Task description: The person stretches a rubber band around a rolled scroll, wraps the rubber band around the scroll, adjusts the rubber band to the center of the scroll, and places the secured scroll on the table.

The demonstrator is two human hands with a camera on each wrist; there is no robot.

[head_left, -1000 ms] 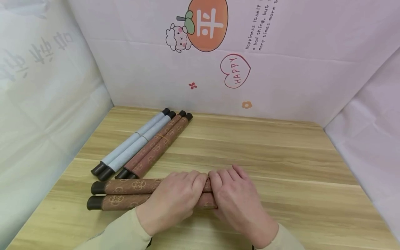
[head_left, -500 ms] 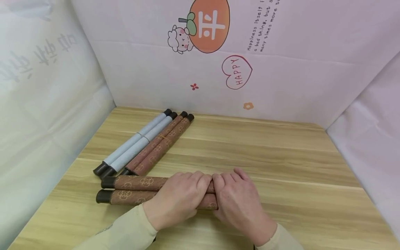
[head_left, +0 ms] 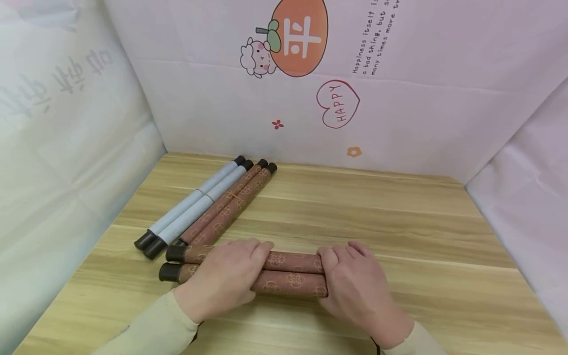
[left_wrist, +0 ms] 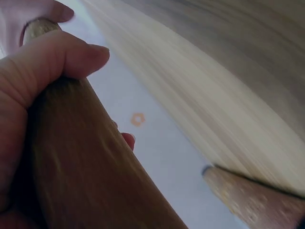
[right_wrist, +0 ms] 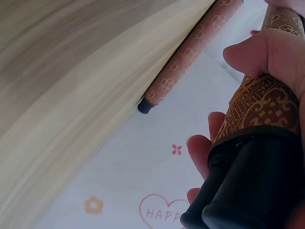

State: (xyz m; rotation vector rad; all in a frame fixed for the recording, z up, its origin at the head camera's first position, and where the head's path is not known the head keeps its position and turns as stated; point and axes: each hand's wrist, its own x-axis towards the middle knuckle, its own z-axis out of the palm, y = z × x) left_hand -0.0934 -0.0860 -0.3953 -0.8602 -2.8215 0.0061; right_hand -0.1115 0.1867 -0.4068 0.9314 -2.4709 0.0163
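Note:
A brown, flower-patterned scroll [head_left: 293, 283], made of two rolls side by side with black end caps, lies crosswise in front of the person in the head view. My left hand [head_left: 224, 276] grips it from above, left of its middle. Farther right, my right hand [head_left: 357, 286] wraps round the scroll's other end and hides the caps there. In the right wrist view those black caps [right_wrist: 252, 186] stick out past the right hand's fingers. The left wrist view has the left thumb [left_wrist: 78, 55] lying over the dark brown roll.
Behind the left hand, a second brown scroll [head_left: 226, 209] and a light blue scroll [head_left: 191, 204] lie slanted on the wooden table [head_left: 377, 212], each with a thin band round its middle. White printed cloth [head_left: 213, 108] stands behind and along both sides.
The scroll has shifted to the right. From beside the right hand, my left hand has slid leftward along it, baring a stretch of scroll between them. The right hand has moved slightly right.

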